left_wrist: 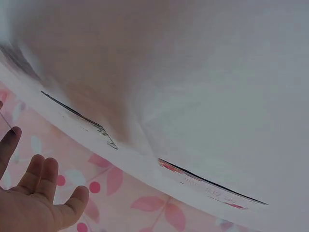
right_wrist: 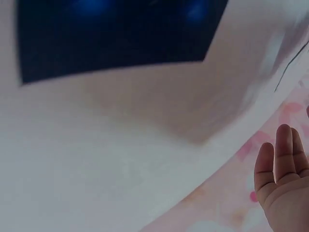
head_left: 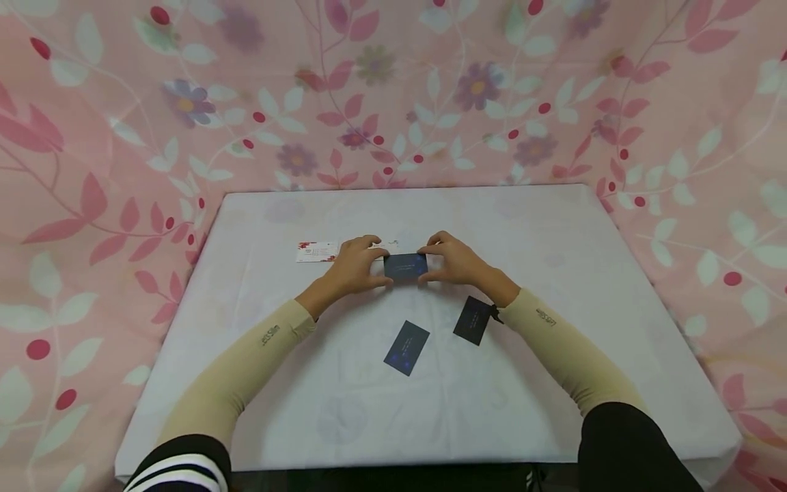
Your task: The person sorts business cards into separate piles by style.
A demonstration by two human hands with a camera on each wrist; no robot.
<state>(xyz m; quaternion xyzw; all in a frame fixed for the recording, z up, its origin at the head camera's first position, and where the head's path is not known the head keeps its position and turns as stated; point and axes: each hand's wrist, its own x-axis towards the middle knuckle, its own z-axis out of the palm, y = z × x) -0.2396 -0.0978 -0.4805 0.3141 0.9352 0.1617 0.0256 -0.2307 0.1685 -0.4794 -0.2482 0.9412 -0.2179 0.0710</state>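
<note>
A dark blue business card (head_left: pixel 405 266) is held between both hands, its printed face toward the head camera. My left hand (head_left: pixel 356 265) pinches its left end between thumb and fingers, and my right hand (head_left: pixel 456 261) pinches the right end likewise. Beside the left hand lies a white business card with red corners (head_left: pixel 316 251). Another white card (head_left: pixel 389 244) shows partly behind the held one, the rest hidden. In the left wrist view, some fingers of the left hand (left_wrist: pixel 38 198) spread loosely; the right hand (right_wrist: pixel 285 179) looks similar in its own view.
Two more dark cards lie nearer the body: one tilted card (head_left: pixel 407 348) at the middle, and one card (head_left: pixel 472 320) under the right wrist, partly overlapped by a black strap end. A white cloth covers the table (head_left: pixel 529 410). Pink floral fabric (head_left: pixel 393 89) hangs behind it.
</note>
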